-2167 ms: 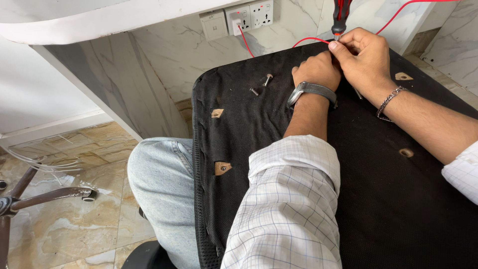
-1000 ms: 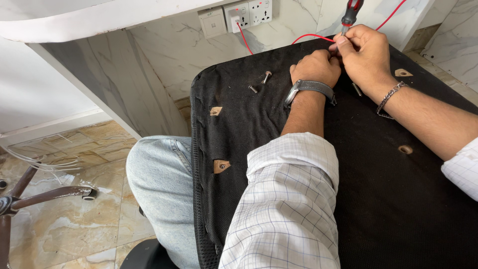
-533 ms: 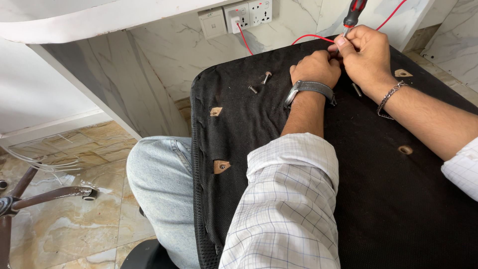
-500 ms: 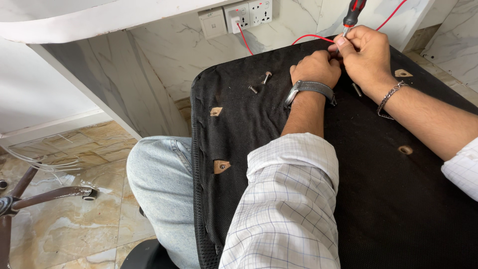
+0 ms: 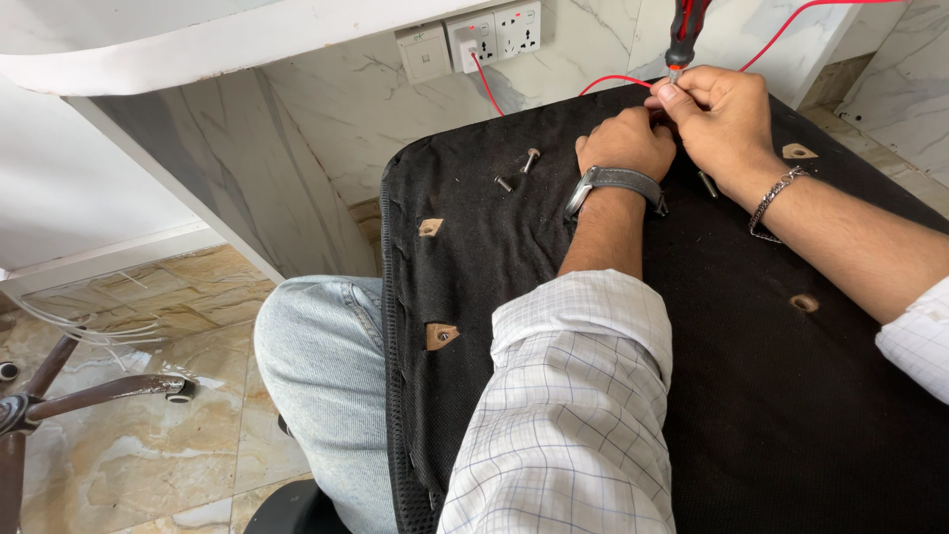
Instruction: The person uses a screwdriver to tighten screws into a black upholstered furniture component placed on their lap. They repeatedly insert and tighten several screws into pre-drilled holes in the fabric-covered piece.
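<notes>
Since the earliest frame the screwdriver handle has tilted slightly right and sits higher in view; both hands have stayed at the far edge of the black upholstered panel.

Right hand: fingers pressed together, pinching the screwdriver shaft just below the handle. The tool's long axis is near upright, tip down and hidden between the hands.

Left hand: curled shut, resting on the panel, touching the right hand; what it holds cannot be told.

Two loose bolts lie just left of the left hand, nearer it than the right. A red wire runs behind.
</notes>
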